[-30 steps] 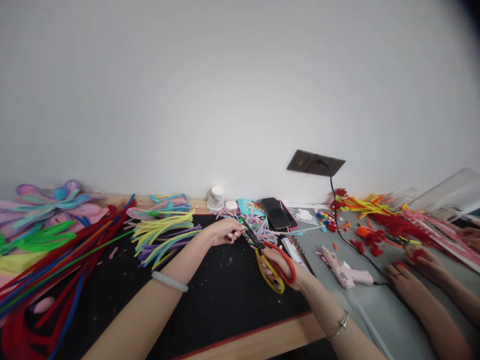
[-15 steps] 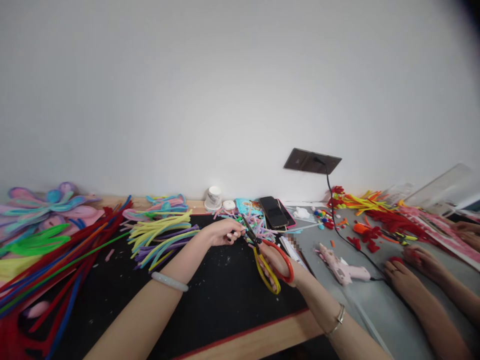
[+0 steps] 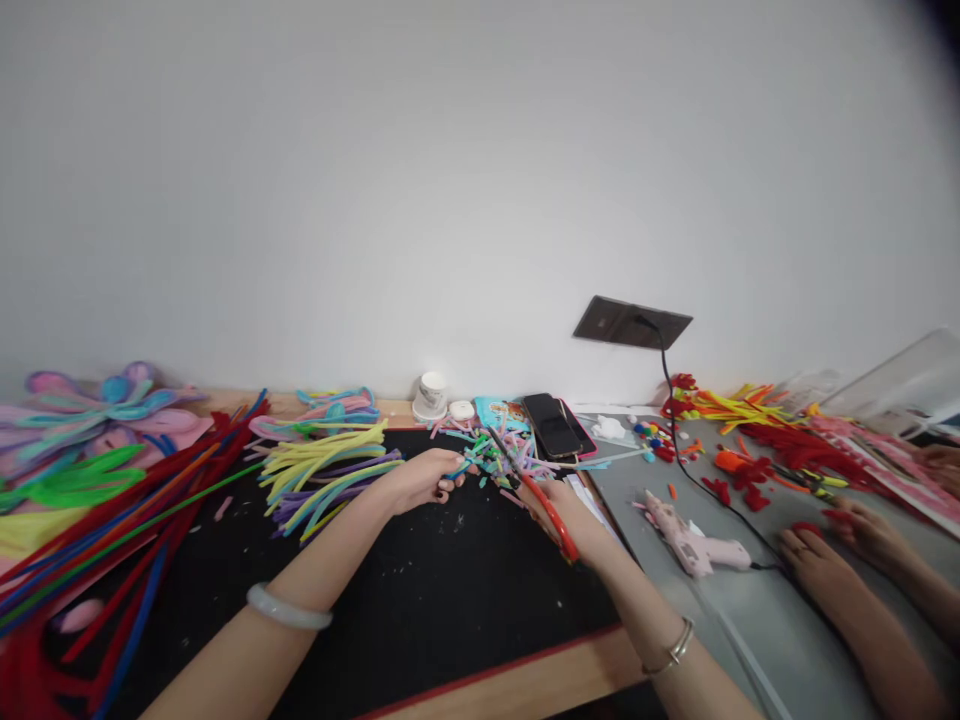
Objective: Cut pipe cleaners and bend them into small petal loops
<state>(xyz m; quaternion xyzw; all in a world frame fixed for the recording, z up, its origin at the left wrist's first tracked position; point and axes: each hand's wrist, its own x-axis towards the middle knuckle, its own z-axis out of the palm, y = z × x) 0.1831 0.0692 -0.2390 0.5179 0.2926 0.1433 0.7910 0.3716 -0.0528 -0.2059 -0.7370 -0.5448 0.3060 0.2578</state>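
My right hand [image 3: 574,515] is wrapped around a pair of scissors [image 3: 555,518] with orange-red handles. Their dark blades point up and left over a pile of short cut pipe cleaner pieces [image 3: 517,445] in pastel colours. At the pile's left side, my left hand [image 3: 426,482] pinches a thin blue pipe cleaner [image 3: 466,467]; its far end merges with the pile, so its length is unclear. Left of that hand lies a bundle of yellow, purple and blue pipe cleaners [image 3: 326,475] on the black board [image 3: 450,610].
Long red and blue pipe cleaners [image 3: 150,530] and a pastel fuzzy flower [image 3: 112,405] lie at left. Behind stand a paper cup [image 3: 431,395] and a phone [image 3: 553,425]. Rightward are a pink glue gun [image 3: 694,545], its cord and another person's hands [image 3: 817,560].
My left hand has moved left and slightly down, away from the blades, with the blue piece now showing. The scissors have turned, and their yellow handle no longer shows.
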